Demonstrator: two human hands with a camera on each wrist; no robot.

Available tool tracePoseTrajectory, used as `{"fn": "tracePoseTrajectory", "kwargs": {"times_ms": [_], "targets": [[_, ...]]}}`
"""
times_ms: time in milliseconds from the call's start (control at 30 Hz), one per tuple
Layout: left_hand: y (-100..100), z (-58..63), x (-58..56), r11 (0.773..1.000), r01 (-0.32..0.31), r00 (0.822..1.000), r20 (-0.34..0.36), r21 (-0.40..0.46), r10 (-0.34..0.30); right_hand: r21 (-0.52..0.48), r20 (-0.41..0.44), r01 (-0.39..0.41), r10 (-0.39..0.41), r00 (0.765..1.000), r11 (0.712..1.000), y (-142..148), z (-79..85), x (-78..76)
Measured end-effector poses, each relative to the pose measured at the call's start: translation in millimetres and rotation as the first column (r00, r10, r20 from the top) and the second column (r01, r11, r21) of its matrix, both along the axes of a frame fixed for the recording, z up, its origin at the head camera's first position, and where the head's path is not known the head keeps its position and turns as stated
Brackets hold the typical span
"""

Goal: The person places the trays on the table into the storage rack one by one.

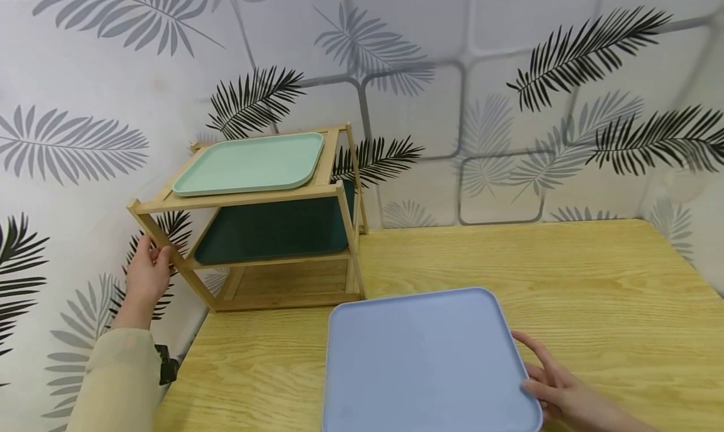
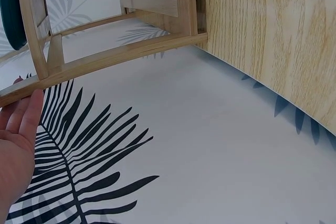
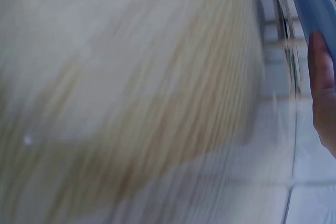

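A wooden two-tier rack [image 1: 266, 305] stands at the back left of the table. My left hand [image 1: 148, 275] holds its left front post, and in the left wrist view fingers [image 2: 32, 111] lie against the wood. A mint green tray [image 1: 251, 161] lies on the rack's top tier, and a dark green tray [image 1: 277, 227] on the tier below. My right hand [image 1: 557, 385] grips the right edge of a light blue tray [image 1: 424, 363], thumb over the rim. The blue tray is in front of the rack; its near edge is cut off.
The wood-grain table [image 1: 543, 275] extends to the right of the rack. Walls with a leaf pattern [image 1: 413, 124] rise behind and at the left. A dark device [image 1: 166, 364] is on the left wrist. Much of the right wrist view is blurred.
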State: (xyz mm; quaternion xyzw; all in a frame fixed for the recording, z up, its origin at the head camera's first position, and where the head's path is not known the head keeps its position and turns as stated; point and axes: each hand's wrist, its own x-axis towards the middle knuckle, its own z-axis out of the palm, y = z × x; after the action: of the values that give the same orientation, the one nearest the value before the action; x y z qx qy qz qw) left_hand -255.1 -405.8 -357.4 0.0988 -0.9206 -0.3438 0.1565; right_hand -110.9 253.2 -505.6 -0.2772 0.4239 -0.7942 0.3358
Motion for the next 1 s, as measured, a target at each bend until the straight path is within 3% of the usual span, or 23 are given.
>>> {"fn": "tracePoseTrajectory", "kwargs": {"times_ms": [200, 800, 1000], "targets": [[0.9, -0.7, -0.1, 1.000, 0.005, 1.000, 0.005, 0.029, -0.005, -0.059, -0.023, -0.002, 0.001, 1.000, 0.998, -38.2, -2.9, 1.1], [1.0, 0.7, -0.3, 1.000, 0.002, 1.000, 0.011, 0.007, -0.002, -0.079, -0.008, 0.158, -0.159, 0.987, 0.984, -138.8, -13.7, 12.8], [0.7, 0.8, -1.2, 1.000, -0.006, 1.000, 0.016, 0.017, 0.005, -0.057, -0.092, 0.234, -0.239, 0.967, 0.971, -174.1, -11.5, 8.4]]}}
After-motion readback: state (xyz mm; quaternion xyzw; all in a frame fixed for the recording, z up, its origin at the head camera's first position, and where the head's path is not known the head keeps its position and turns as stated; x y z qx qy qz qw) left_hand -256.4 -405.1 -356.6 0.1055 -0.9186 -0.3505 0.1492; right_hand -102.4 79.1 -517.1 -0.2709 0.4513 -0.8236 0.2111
